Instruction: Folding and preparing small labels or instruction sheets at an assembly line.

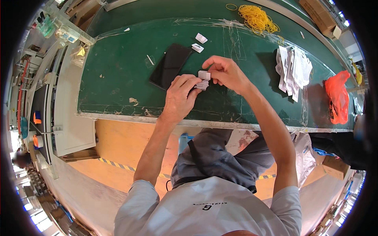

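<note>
Over the green table (130, 84), my left hand (180, 94) is closed on a small stack of folded white paper slips (202, 85). My right hand (225, 72) pinches at the edge of another folded slip (204, 74), just above that stack. Left of the hands lies a flat black pouch-like item (171, 66), partly behind my left fingers. Two more folded white slips lie beyond my hands, one (201, 38) farther off and one (197, 48) nearer the black item.
A heap of yellow rubber bands (258, 19) lies at the far right. Nearer are a pile of white paper strips (293, 70) and a red plastic bag (337, 96) by the right end. A cardboard box (321, 15) sits beyond. The table's front edge (165, 121) runs before me.
</note>
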Tool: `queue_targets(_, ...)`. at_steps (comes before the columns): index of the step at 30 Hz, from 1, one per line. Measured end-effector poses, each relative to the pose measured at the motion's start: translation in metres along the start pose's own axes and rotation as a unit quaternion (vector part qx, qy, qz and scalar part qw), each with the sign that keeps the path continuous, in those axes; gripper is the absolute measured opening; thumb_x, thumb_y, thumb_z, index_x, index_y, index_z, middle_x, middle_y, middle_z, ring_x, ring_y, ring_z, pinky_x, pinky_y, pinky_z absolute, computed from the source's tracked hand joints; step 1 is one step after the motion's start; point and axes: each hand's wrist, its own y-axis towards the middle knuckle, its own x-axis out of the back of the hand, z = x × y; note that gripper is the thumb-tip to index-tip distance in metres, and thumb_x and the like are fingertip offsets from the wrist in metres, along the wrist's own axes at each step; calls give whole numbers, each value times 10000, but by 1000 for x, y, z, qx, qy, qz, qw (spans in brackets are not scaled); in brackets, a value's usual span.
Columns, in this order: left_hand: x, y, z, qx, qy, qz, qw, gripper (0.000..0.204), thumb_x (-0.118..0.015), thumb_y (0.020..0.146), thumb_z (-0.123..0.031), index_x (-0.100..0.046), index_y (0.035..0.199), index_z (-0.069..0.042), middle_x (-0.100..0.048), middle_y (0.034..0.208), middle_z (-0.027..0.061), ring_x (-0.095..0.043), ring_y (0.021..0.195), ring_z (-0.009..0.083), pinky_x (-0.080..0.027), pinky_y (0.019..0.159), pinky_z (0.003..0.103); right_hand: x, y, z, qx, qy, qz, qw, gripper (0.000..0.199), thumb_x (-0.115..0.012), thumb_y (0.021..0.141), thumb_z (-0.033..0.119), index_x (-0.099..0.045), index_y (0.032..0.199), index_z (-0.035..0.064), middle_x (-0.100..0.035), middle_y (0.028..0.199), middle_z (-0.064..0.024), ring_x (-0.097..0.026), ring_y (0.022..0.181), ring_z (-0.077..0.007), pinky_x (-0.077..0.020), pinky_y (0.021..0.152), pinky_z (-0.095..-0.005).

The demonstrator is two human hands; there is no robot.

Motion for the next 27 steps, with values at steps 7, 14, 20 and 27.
queue_targets(7, 1, 1, -2, -2, 16, 0, 1000, 377, -818, 775, 36, -727, 1134, -41, -722, 1118, 95, -671, 1003, 306, -554, 876, 394, 0, 2, 13, -70, 22, 29, 997, 130, -619, 963, 21, -710, 1049, -14, -720, 884, -60, -683, 749, -99, -573, 654, -261)
queue_targets(14, -1, 0, 0, -12, 6, -4, 1000, 376, -817, 776, 39, -733, 1133, -41, -724, 1111, 101, -674, 992, 311, -555, 871, 395, -5, 7, 3, -22, 23, -46, 998, 117, -674, 984, 74, -683, 1059, -14, -722, 877, -53, -672, 721, -100, -548, 624, -261)
queue_targets(20, 0, -1, 0, -12, 5, -7, 1000, 359, -813, 776, 46, -728, 1115, -35, -724, 1095, 102, -677, 985, 318, -557, 864, 397, -22, 3, 7, -20, -82, -35, 996, 93, -689, 916, 63, -724, 910, -23, -724, 762, -75, -666, 623, -108, -526, 534, -277)
queue_targets(27, 1, 0, -3, -2, -3, -5, 1000, 378, -813, 779, 54, -712, 1132, -36, -728, 1072, 106, -682, 983, 324, -558, 854, 413, -11, -2, 2, 16, -63, -1, 998, 117, -682, 929, 82, -726, 938, -26, -725, 766, -70, -665, 628, -113, -524, 579, -285)
